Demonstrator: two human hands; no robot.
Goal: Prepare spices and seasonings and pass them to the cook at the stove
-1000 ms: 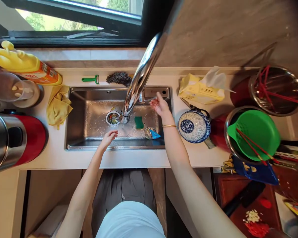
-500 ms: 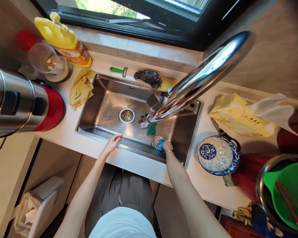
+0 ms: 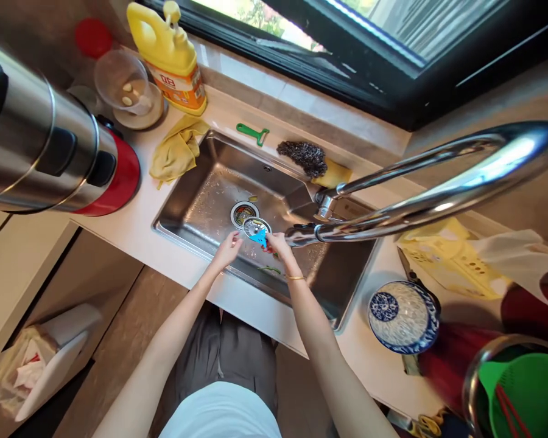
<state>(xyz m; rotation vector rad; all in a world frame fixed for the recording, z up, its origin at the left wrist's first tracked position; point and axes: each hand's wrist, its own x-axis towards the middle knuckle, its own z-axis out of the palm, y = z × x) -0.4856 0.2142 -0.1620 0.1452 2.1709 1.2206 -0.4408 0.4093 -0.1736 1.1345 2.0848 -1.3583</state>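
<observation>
While both hands pinch the sink strainer (image 3: 256, 228) over the drain (image 3: 242, 213), keep it level, grip its rim firmly.

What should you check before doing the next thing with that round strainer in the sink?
1. Strainer held: ok, both the left hand and the right hand are at it, above the sink.
2. Drain hole open: ok, nothing sits in it, though bits of colour show inside.
3. Water off: cannot tell, no stream shows from the faucet.
4. Sponge out of the way: ok, a green bit lies apart from the drain hole.
5. Bowl safe: ok, it rests on the counter beside the sink.
</observation>
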